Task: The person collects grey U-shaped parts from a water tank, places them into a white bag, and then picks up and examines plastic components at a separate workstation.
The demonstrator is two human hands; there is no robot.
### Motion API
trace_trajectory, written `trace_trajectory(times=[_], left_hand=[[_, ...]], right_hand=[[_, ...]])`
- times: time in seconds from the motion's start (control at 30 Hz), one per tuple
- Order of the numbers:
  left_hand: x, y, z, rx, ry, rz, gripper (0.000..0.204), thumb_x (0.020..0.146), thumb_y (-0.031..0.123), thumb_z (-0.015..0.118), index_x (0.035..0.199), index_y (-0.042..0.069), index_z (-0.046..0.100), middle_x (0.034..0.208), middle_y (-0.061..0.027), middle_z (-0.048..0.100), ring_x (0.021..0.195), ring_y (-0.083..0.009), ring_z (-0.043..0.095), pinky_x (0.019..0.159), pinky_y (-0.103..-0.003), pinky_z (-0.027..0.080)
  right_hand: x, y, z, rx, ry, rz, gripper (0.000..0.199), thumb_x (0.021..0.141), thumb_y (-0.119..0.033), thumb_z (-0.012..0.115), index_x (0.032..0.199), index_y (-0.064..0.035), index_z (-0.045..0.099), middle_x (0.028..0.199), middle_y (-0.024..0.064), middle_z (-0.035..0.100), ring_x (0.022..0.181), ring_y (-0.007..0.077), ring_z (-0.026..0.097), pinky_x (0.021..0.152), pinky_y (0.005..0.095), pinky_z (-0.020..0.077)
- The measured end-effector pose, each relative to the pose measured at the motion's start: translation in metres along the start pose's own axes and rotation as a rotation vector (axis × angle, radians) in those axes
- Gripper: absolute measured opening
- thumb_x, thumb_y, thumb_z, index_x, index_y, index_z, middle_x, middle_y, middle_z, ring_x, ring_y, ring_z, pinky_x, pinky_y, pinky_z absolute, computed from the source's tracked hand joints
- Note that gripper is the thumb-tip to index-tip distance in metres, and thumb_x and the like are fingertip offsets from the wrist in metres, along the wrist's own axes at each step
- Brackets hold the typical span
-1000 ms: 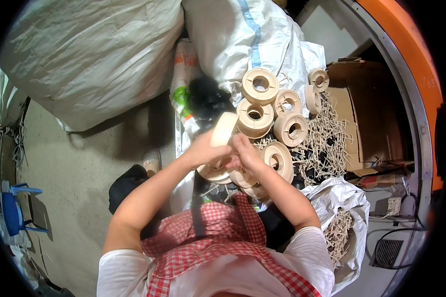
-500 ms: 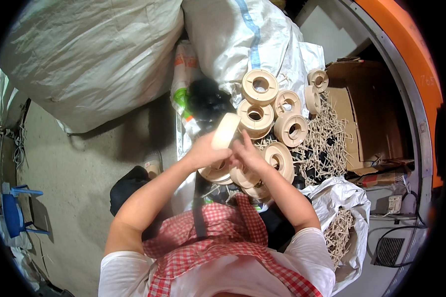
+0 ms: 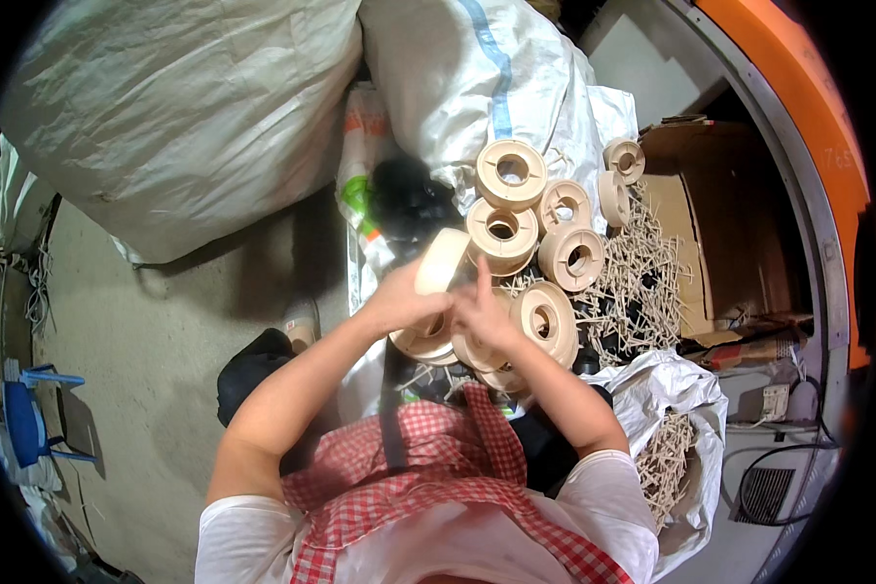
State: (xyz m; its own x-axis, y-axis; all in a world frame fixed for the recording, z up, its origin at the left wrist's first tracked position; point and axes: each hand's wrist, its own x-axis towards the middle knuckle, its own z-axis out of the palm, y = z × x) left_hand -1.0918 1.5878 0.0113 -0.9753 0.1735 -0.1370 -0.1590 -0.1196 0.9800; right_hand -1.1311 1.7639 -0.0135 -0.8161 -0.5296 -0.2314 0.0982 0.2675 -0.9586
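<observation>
Clasping ring (image 3: 443,261) on edge in closed left grip (image 3: 399,300), beside piled rings (image 3: 528,229). Now straightening a finger of right grip (image 3: 487,316), barely moving ring: apparently mid-handling. Unable to tell right grip's opening or hold.

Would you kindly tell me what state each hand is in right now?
Left hand: closed, holding a cream ring.
Right hand: close beside that ring, blurred; whether it is open or holding anything cannot be told.
</observation>
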Motion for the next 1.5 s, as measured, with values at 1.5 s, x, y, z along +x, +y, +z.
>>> trace_trajectory(times=[1.5], left_hand=[[-0.020, -0.002, 0.014, -0.041, -0.222, 0.041, 0.042, 0.075, 0.013, 0.066, 0.113, 0.002, 0.052, 0.097, -0.0031, 0.060, 0.086, -0.0104, 0.056, 0.076, -0.026, 0.046]], right_hand=[[-0.048, 0.008, 0.012, 0.137, 0.245, -0.052, 0.057, 0.078, -0.020, 0.061, 0.125, -0.0018, 0.033, 0.114, 0.0151, 0.049, 0.105, 0.0292, 0.050, 0.085, 0.0367, 0.0438]])
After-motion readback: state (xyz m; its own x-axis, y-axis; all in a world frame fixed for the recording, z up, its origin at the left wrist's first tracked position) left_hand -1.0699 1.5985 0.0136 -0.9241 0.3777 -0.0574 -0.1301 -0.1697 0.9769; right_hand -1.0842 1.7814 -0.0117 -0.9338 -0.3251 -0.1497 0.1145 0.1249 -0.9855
